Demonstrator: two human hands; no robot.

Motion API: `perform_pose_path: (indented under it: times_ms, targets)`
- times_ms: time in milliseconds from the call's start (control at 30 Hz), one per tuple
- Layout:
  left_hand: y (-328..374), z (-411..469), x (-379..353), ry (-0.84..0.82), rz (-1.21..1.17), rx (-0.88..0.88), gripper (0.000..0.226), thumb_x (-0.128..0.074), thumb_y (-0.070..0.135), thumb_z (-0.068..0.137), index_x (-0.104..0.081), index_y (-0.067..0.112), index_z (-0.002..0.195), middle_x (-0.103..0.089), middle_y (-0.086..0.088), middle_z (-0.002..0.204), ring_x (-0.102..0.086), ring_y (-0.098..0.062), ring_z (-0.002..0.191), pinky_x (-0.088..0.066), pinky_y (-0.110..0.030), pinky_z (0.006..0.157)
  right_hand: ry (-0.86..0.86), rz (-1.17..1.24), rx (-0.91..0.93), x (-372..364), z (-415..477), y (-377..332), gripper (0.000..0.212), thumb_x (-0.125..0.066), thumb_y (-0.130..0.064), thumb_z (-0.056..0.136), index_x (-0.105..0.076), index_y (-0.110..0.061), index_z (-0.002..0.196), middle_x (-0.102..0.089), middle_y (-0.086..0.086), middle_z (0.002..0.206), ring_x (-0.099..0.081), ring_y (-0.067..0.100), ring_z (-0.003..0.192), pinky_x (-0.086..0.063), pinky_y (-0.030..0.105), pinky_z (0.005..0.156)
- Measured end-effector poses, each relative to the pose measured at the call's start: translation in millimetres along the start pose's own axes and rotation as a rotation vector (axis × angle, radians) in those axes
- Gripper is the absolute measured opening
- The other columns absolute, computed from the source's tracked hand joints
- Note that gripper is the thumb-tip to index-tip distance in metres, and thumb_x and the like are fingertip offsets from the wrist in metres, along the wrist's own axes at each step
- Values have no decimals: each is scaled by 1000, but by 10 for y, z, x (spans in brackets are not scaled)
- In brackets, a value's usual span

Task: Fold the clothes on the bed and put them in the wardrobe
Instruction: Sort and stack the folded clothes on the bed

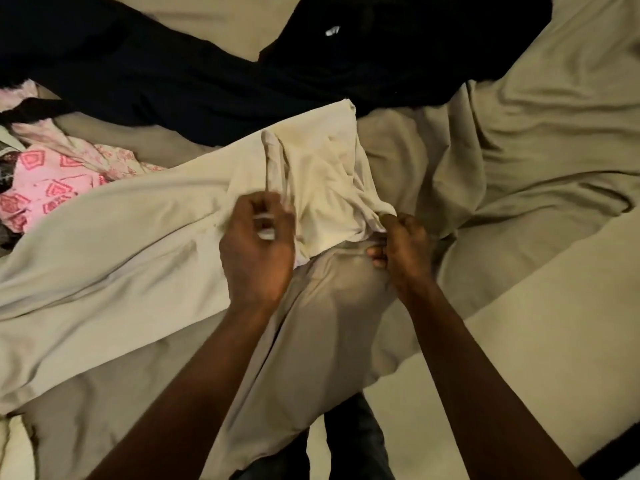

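Nearest, at bottom centre, the person's dark-clad legs (349,441) stand against the bed edge, w/ both bare forearms reaching fwd over it. The beige garment (121,258) lies across the bed sheet (540,140), right under and between the hands. One long part runs off to the left and another hangs down over the edge toward the legs.

Left hand (258,251) is blurred. Its fingers are curled down onto a raised fold of the garment and look to be gripping it. Right hand (405,251), just beside it, has fingers curled tight round a bunched bit of the same cloth. Btwn and just beyond the hands sits the garment's paler, crumpled section (325,181).

Further left is a pink patterned garment (52,181), partly under the beige one's edge. Farthest back, dark clothes (173,81) sprawl across the sheet, w/ a small white label (333,30) showing near the top.
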State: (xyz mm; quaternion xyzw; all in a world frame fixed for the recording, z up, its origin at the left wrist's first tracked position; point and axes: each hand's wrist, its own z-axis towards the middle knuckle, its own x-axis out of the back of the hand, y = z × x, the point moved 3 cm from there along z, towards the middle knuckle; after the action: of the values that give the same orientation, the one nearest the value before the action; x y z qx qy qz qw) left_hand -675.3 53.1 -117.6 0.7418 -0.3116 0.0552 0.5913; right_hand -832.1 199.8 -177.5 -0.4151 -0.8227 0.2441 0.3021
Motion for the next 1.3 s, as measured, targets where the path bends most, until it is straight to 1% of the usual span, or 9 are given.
perform_pose_path:
  times_ms: [233,367,467,633,767,967,1067,1133,1300]
  targets:
    - [-706,-378,-222,-263,872,-533,26,-70,30,89,-63,16,111,-60,-10,109,-58,-36,94,-46,-45,74,27,-478,477,130,59,-24,73,-80,-54,82,-41,-36,141,-60,-3,133,-64,17,112,-54,35,90]
    - [-855,-299,-175,-170,824,-531,25,-73,23,90,-62,12,109,-64,-10,103,-59,-36,90,-47,-44,73,9,-642,454,260,71,-21,81,-83,-56,78,-38,-22,136,-63,-12,94,-66,20,92,-51,36,80]
    - [-870,-271,-162,-157,735,-491,23,-73,14,89,-65,9,110,-67,-10,99,-60,-36,90,-50,-43,76,-18,-559,376,276,69,68,77,-85,-54,76,-41,-27,132,-71,-6,98,-69,19,91,-52,34,80]
    - [-763,-160,-56,-227,652,-487,28,-56,24,91,-72,12,111,-71,-7,100,-66,-31,92,-50,-37,82,-31,-553,576,240,236,-8,22,-74,-20,91,-75,-20,112,-76,-4,99,-72,20,89,-58,35,86]
    - [-531,-253,137,-265,632,-562,23,-56,34,89,-70,16,93,-64,-1,84,-60,-23,74,-49,-34,65,11,-768,864,409,342,-370,36,-56,-17,92,-76,-16,122,-77,11,115,-71,32,101,-51,34,90]
    - [-607,-258,-25,-545,743,-393,10,-70,33,87,-65,24,88,-64,8,84,-64,-22,78,-48,-32,65,313,-656,412,444,308,-285,27,-56,-33,96,-70,-15,110,-74,14,110,-68,38,106,-51,41,88]
    - [-506,-169,-104,-410,684,-378,13,-68,39,90,-66,26,93,-66,10,85,-64,-17,79,-45,-29,66,272,-674,58,333,163,-116,66,-40,-68,98,-75,-13,107,-72,15,117,-64,36,115,-47,40,94]
    - [-385,-110,-172,-309,602,-424,18,-65,31,94,-66,23,110,-68,6,92,-67,-21,82,-45,-29,67,198,-745,53,161,38,12,81,-27,-81,93,-75,-16,100,-74,11,110,-66,35,108,-48,40,91]
    - [52,211,-523,-440,690,-618,53,-54,27,99,-41,32,151,-71,-6,98,-68,-35,85,-53,-42,69,292,-675,242,15,148,-51,50,-43,-56,103,-74,-17,104,-75,10,106,-68,34,103,-47,36,81]
